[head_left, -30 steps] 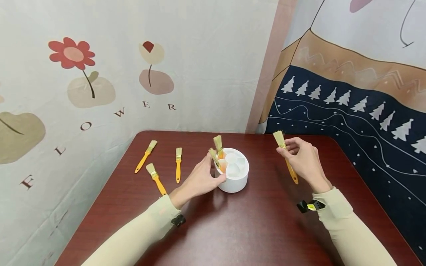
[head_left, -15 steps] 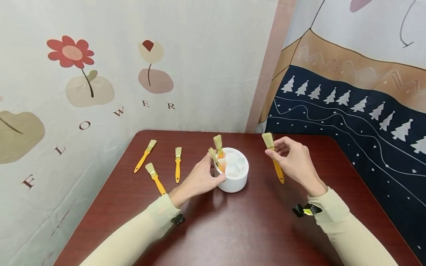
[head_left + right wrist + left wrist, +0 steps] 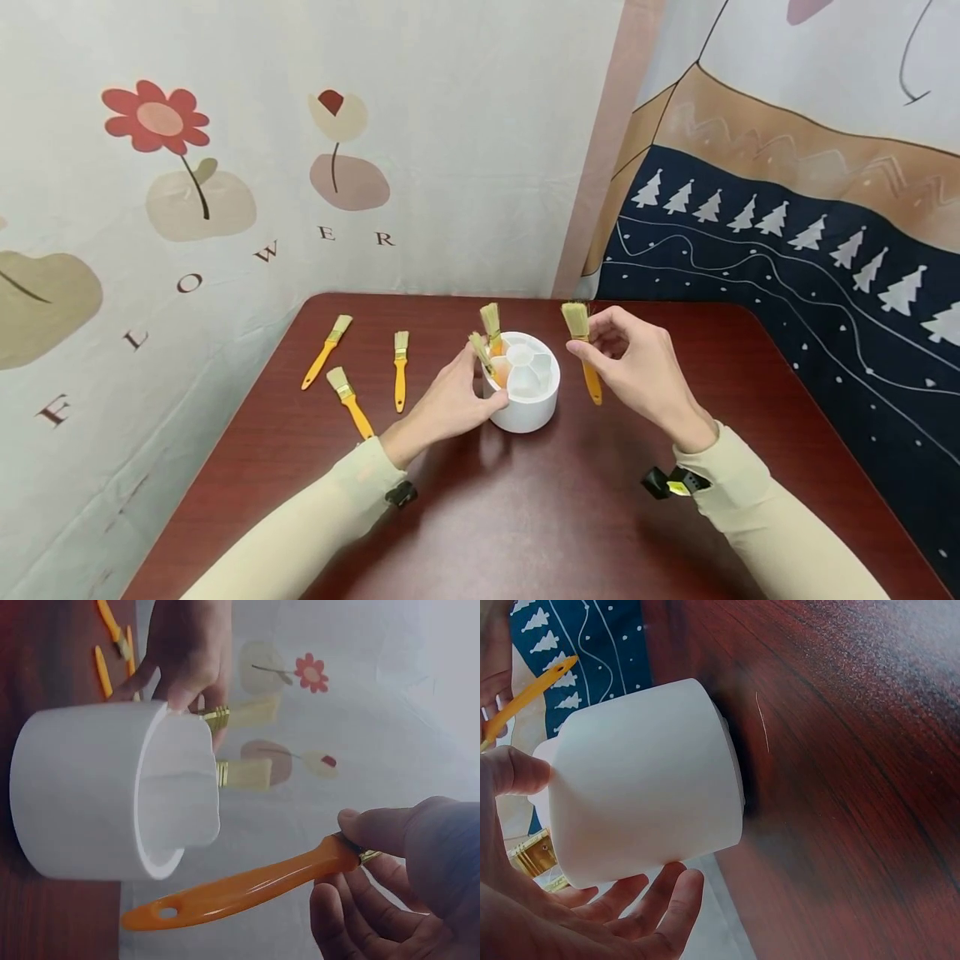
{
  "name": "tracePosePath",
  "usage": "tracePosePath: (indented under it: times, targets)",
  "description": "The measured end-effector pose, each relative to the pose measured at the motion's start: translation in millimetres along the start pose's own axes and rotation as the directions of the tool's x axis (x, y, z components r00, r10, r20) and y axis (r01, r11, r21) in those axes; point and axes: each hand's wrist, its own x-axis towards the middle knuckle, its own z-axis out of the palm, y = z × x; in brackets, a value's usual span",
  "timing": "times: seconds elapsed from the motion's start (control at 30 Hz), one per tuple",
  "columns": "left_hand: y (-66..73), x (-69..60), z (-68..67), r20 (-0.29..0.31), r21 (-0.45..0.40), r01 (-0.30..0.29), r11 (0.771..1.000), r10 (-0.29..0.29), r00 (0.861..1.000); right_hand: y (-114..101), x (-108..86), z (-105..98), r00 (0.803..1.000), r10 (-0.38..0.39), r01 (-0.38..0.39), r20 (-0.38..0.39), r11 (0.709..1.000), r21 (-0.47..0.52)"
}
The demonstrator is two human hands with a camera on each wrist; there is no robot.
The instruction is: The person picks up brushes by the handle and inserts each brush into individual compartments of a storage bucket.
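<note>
A round white brush holder (image 3: 523, 415) with several compartments stands on the table. My left hand (image 3: 442, 410) grips its left side, thumb at the front and fingers round the far side, as the left wrist view of the holder (image 3: 649, 780) shows. Two paintbrushes (image 3: 491, 320) stand in its left compartments, bristles up. Just right of the holder, my right hand (image 3: 643, 367) pinches another paintbrush (image 3: 592, 385) near its metal band. That brush is held bristles up; its yellow handle (image 3: 247, 891) hangs down, apart from the holder in the right wrist view.
Three more yellow-handled paintbrushes lie on the left of the table: one far left (image 3: 327, 353), one nearer the front (image 3: 350, 403), one upright-facing (image 3: 401, 372). The dark red table (image 3: 555, 517) ends at printed cloth walls (image 3: 465, 167) behind and to the right.
My right hand has moved left with the paintbrush, from the table's right side to close beside the brush holder. My left hand and the holder have stayed in place.
</note>
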Motion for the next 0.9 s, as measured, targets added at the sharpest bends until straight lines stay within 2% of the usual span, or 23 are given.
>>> tracePosePath:
  times: [0.3,0.53,0.9]
  targets:
    - [-0.3,0.3,0.6,-0.003,-0.008,0.013,1.0,-0.013,1.0,-13.9,-3.9,10.6,0.992,-0.124,0.126,-0.036,0.99,0.068]
    - [-0.2,0.2,0.7,-0.001,-0.009,0.027,1.0,-0.027,1.0,-22.9,-4.1,19.5,0.975,-0.215,0.22,-0.052,0.964,0.15]
    - [-0.9,0.6,-0.2,0.02,-0.011,0.036,0.999,-0.035,0.999,-27.5,-2.5,35.1,0.951,-0.306,0.309,-0.046,0.924,0.228]
